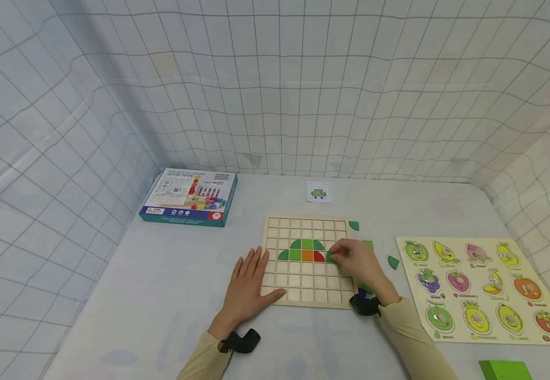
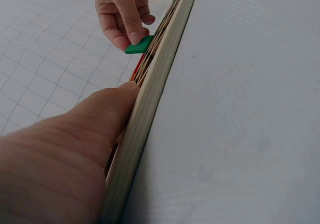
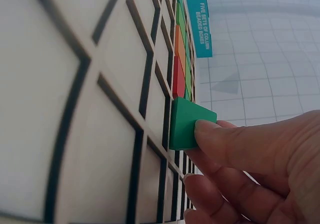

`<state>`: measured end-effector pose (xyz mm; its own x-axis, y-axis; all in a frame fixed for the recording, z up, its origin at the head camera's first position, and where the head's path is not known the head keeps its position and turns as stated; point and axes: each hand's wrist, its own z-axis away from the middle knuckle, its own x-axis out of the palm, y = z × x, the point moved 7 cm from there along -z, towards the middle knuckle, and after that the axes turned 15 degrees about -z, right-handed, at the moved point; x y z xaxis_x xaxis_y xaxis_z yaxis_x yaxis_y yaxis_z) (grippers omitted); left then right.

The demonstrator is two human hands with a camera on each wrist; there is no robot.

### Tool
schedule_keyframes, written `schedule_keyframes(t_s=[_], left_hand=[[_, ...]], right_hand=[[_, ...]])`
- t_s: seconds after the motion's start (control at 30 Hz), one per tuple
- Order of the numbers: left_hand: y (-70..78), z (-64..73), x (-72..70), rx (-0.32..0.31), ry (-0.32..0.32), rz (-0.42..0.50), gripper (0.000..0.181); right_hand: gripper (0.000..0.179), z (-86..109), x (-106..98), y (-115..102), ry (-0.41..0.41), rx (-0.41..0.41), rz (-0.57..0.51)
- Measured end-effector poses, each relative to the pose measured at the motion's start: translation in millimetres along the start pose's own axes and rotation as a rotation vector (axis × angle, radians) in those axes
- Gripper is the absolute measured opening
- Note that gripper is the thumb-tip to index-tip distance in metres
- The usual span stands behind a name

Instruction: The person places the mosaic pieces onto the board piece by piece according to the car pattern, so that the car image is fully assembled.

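A wooden grid board (image 1: 294,282) lies on the table, holding a cluster of green tiles (image 1: 307,244), one orange square tile (image 1: 307,256) and a red quarter-round tile (image 1: 319,257). My right hand (image 1: 358,261) pinches a dark green quarter-round tile (image 3: 187,126) between thumb and fingers. That tile is tilted at the grid, just right of the red one, in the right wrist view. At the board's left edge rests my left hand (image 1: 247,287), its fingers straight and its thumb laid over the lower left corner.
A small pattern card (image 1: 319,192) lies beyond the board. Loose green quarter-round tiles (image 1: 393,262) lie to its right, others partly hidden under my right hand. A fruit puzzle board (image 1: 453,303) is at the right, a green block (image 1: 505,370) nearer, a boxed bead set (image 1: 189,197) back left.
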<state>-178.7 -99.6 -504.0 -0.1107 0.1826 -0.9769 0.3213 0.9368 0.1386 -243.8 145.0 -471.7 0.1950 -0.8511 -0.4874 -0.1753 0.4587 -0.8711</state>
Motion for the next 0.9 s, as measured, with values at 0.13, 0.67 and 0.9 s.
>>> schedule_keyframes(t_s=[0.13,0.67,0.9], left_hand=[[0.0,-0.3,0.6,0.001,0.002,0.000,0.096],[0.0,-0.4,0.0,0.000,0.003,-0.004,0.096],[-0.2,0.0,0.6,0.002,0.001,-0.004,0.095]], right_hand=[[0.007,-1.0,-1.0,2.7,-0.019,0.032,0.002],[0.008,-3.5,-0.8,2.0,-0.030,0.020,0.039],[0.009,-3.9,-0.4,0.5,-0.025,-0.014,0.075]])
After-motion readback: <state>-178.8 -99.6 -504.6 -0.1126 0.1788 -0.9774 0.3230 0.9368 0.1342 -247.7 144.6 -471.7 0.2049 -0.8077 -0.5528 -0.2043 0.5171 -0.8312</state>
